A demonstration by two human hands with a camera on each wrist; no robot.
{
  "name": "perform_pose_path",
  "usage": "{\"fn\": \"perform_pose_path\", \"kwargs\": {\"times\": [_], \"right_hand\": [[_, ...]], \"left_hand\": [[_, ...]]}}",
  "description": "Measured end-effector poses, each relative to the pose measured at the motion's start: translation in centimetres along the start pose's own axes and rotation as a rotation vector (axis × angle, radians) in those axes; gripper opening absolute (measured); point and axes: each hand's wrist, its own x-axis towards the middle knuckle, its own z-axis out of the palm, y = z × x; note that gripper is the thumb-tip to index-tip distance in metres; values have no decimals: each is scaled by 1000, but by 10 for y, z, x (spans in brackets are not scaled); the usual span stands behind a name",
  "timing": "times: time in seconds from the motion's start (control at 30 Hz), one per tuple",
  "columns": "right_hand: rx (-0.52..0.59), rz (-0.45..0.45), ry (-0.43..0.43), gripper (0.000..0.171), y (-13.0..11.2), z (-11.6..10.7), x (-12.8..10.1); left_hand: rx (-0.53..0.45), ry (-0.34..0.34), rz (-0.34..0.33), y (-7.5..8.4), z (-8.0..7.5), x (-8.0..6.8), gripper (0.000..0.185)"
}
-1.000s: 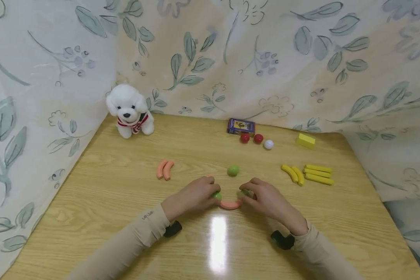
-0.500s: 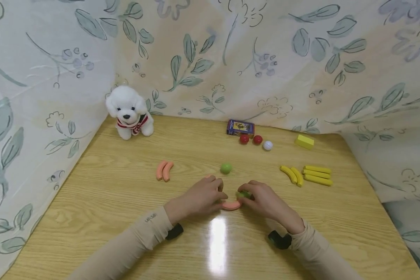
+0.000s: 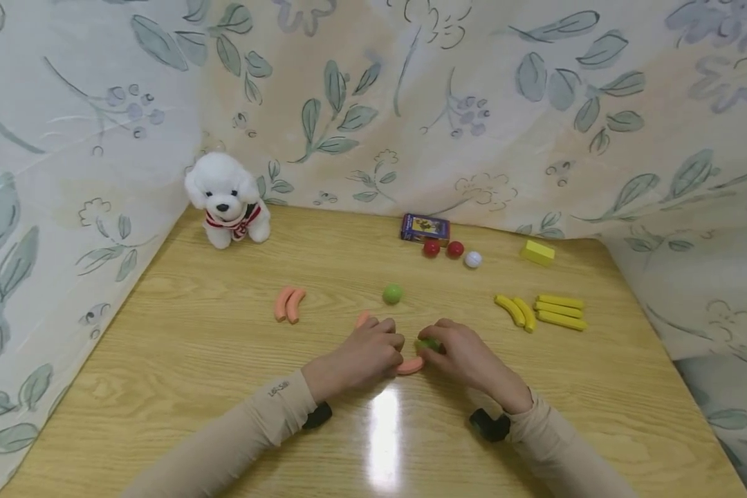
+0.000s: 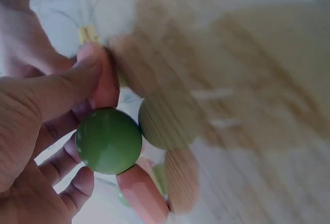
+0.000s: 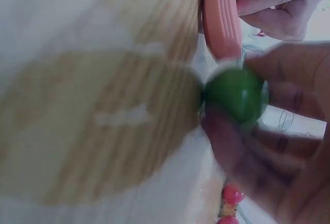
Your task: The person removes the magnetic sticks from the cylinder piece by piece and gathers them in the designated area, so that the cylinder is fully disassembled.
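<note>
My left hand pinches the left end of a pink curved piece, with the thumb on its near face in the left wrist view. Beside those fingers a green ball sits between that piece and a second pink curved piece. The left hand hides this ball in the head view. My right hand holds another green ball between thumb and fingers, at the right end of the first pink piece. Farther back on the table lies a third green ball.
Two pink curved pieces lie to the left, yellow curved pieces and yellow sticks to the right. Behind are a white toy dog, a card box, red balls, a white ball and a yellow block.
The left hand has shifted right from its green ball onto the end of the pink piece. The third green ball has moved left and slightly back. The right hand stays around its ball.
</note>
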Motion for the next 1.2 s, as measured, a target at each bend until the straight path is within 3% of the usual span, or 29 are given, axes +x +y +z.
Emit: {"fn": "perform_pose_path", "kwargs": {"times": [0.13,0.43,0.53,0.7,0.77,0.87,1.07,1.2], "right_hand": [[-97,66,80,22,16,-5,19],[-198,321,203,33,76,-20,79],[-218,352,202,31,88,-22,86],[-189,352,230,29,91,-19,79],[-164,326,239,27,81,-19,72],[-113,210,220,21,56,-16,58],[6,-141,46,13,9,-3,17],[42,-227,-52,11,-10,8,-2]], "left_hand": [[10,8,-1,-3,-4,-2,13],[1,-19,-35,0,-3,-3,15],[7,-23,-42,1,-4,-4,12],[62,43,-42,2,0,-3,13],[68,62,-63,0,-1,-4,14],[25,60,-146,-4,-6,-7,15],[-98,50,-345,-12,-11,-17,22],[-153,45,-384,-12,-7,-19,25]]}}
